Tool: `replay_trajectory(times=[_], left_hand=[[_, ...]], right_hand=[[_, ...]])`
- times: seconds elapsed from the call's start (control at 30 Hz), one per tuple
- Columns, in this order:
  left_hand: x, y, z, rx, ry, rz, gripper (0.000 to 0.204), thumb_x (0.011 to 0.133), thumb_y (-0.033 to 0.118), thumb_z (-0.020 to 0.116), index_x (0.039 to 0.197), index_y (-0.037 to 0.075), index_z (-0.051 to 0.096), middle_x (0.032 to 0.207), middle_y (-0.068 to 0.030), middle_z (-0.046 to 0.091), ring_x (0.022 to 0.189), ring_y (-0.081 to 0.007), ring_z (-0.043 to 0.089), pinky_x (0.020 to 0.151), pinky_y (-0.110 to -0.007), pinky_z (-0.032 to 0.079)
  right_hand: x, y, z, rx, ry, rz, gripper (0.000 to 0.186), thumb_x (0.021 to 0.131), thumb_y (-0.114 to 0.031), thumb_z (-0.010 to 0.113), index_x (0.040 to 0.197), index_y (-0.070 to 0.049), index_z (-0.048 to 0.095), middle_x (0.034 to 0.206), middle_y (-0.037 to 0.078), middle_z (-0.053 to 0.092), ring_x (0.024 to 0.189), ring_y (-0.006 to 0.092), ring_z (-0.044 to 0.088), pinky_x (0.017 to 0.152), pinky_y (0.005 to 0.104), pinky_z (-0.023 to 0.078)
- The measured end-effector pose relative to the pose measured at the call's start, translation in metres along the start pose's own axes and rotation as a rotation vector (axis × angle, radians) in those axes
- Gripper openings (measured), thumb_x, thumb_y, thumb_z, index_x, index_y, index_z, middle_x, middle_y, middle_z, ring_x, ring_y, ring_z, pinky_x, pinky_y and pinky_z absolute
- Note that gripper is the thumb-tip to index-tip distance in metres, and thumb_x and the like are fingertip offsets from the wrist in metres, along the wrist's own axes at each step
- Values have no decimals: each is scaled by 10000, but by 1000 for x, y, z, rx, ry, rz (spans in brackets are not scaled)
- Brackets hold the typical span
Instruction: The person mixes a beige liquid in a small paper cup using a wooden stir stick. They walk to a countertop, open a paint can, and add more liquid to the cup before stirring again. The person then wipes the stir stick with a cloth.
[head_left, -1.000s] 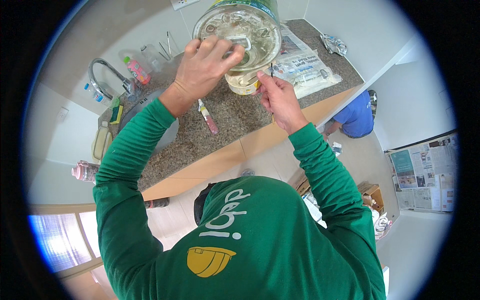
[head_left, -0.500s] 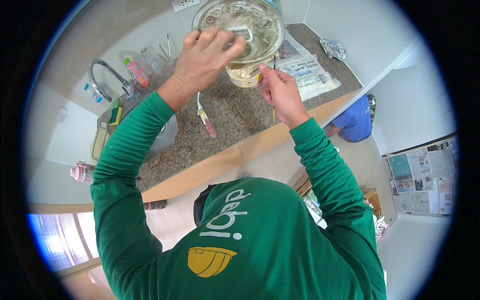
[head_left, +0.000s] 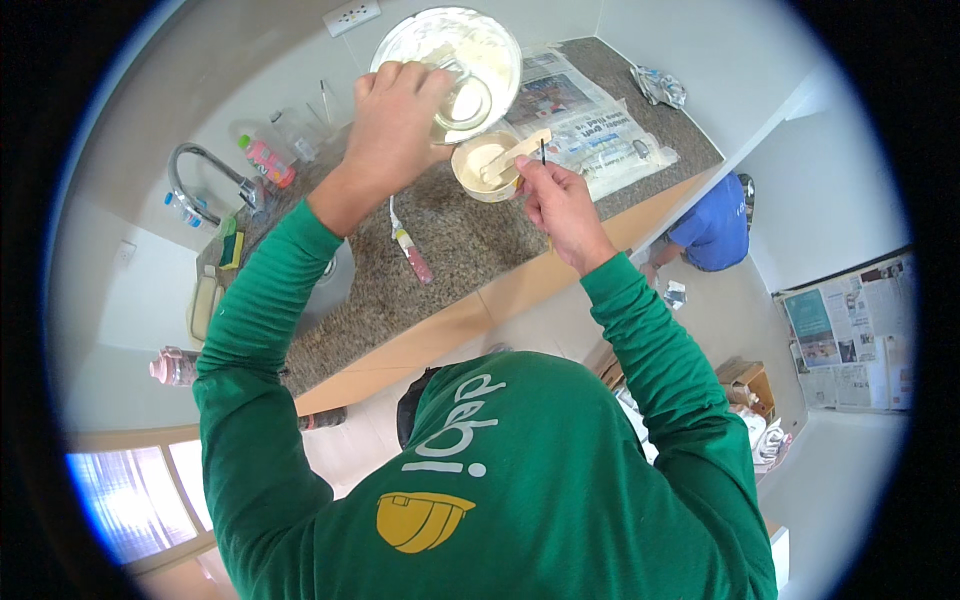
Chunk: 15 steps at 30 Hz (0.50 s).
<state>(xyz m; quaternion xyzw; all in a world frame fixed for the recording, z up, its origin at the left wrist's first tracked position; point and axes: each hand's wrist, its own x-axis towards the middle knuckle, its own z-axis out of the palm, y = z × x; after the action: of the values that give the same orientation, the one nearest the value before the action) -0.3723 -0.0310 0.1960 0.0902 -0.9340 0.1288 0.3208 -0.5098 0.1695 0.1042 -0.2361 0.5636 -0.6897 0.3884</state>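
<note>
My left hand [head_left: 400, 115] is closed at the top of a large round metal can [head_left: 490, 40], apparently on its handle. The can's whitish top, with a round opening, faces me, close beside a small round tub [head_left: 485, 190]. Cream-coloured paint lies in the tub, and a flat, paint-coated stick [head_left: 530, 145] leans across its rim. Right at the tub's edge is my right hand [head_left: 565, 205], its fingers closed round a thin dark-tipped stick [head_left: 543, 150]. Whether these fingers also grip the tub is hard to see.
A red-handled brush [head_left: 415, 262] lies on the granite counter [head_left: 440, 220]. Newspaper [head_left: 600, 140] and crumpled foil [head_left: 660, 87] are at the right. A sink with a tap [head_left: 205, 165], sponge [head_left: 231, 250] and bottles stands left. Another person in blue [head_left: 712, 230] crouches beyond the counter's right end.
The can has tipped back and shifted slightly left, uncovering more of the tub, its paint and the flat stick. My right hand stays nearly in place.
</note>
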Motion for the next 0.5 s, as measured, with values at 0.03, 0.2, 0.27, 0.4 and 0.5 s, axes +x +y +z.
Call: replay_trajectory(times=[0.03, 0.2, 0.27, 0.4, 0.5], left_hand=[[-1, -3, 3, -41, -35, -42, 783, 677, 301, 1000, 1369, 148, 669, 1267, -75, 676, 1255, -321, 593, 1087, -502, 419], [-5, -39, 42, -157, -281, -269, 815, 680, 411, 981, 1359, 90, 667, 1268, -142, 727, 1243, -378, 623, 1066, -538, 456], [-4, -56, 62, -179, -365, -331, 840, 685, 475, 967, 1357, 70, 668, 1274, -160, 741, 1243, -398, 641, 1050, -543, 490], [2, -81, 94, -192, -486, -388, 910, 692, 565, 938, 1383, 37, 673, 1341, -182, 747, 1253, -422, 670, 1049, -526, 544], [6, -98, 118, -169, -533, -378, 959, 696, 626, 904, 1406, 23, 678, 1337, -202, 763, 1241, -438, 690, 1073, -525, 542]], right_hand=[[1, 6, -4, 2, 2, 5, 413, 1068, -436, 738, 938, -51, 669, 831, 23, 653, 576, 68, 455, 513, 254, 318], [-6, 31, -15, 0, 71, -5, 369, 1074, -393, 749, 1062, -24, 742, 835, -12, 656, 623, 43, 467, 547, 235, 353], [-13, 36, -20, -71, 85, -36, 366, 1080, -385, 747, 1123, -21, 743, 836, -32, 641, 641, 32, 461, 555, 234, 349], [-21, 49, -35, -135, 78, -76, 385, 1092, -377, 740, 1236, -19, 731, 833, -70, 605, 655, 15, 438, 562, 235, 338], [-31, 52, -36, -92, 122, -55, 382, 1101, -376, 732, 1256, -27, 723, 814, -86, 577, 650, 13, 430, 559, 239, 328]])
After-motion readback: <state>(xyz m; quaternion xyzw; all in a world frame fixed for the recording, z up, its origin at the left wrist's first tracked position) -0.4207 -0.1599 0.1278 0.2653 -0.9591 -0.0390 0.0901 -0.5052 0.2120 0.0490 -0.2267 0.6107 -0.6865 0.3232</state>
